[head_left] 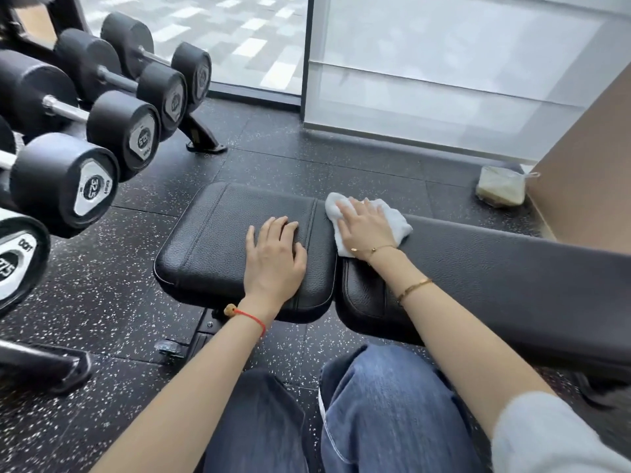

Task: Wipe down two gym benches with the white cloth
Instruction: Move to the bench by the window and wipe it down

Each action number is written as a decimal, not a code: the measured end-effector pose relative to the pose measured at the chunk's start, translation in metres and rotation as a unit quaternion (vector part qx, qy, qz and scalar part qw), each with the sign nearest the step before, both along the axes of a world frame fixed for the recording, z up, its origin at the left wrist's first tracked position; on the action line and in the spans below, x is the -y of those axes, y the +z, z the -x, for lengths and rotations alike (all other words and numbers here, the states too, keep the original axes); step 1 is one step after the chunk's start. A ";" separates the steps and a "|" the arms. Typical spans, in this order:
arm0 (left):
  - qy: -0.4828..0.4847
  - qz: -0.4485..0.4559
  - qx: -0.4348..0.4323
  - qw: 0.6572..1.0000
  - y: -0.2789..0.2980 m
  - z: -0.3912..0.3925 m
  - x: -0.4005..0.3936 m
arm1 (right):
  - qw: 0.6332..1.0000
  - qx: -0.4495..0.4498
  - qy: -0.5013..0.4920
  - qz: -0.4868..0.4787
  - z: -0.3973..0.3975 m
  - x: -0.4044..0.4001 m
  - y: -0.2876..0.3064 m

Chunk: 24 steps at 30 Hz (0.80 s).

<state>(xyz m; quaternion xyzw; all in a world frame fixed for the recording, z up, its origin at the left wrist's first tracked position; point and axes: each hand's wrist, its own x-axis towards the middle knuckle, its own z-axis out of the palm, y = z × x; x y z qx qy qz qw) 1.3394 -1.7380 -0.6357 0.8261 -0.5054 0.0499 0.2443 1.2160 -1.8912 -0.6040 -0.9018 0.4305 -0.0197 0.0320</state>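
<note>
right hand (367,225) flat on white cloth (397,221), wiping bench back pad (495,261); left hand (273,257) open, bracing seat pad (211,240). next: sweep cloth along pad.

Black padded bench (218,240): square seat pad on left, long back pad (495,268) on right, narrow gap between them. Left hand (275,252) rests flat on seat pad near its right edge, fingers spread. White cloth (399,221) lies crumpled on back pad at its left end, far edge; right hand (365,227) presses flat on cloth. Bench stands on black speckled rubber floor (102,291). Dumbbell rack foot (203,138) on floor beyond seat pad's far left corner. Clear bag (500,187) on floor beyond back pad's far edge.
</note>
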 end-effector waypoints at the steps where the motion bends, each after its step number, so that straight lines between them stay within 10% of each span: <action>1: -0.001 -0.003 -0.002 1.000 0.000 0.000 0.000 | 1.000 0.000 0.011 0.003 0.002 -0.006 0.000; 24: -0.011 -0.005 -0.017 1.000 0.005 0.001 -0.004 | 0.995 0.099 0.013 -0.015 0.123 -0.086 -0.007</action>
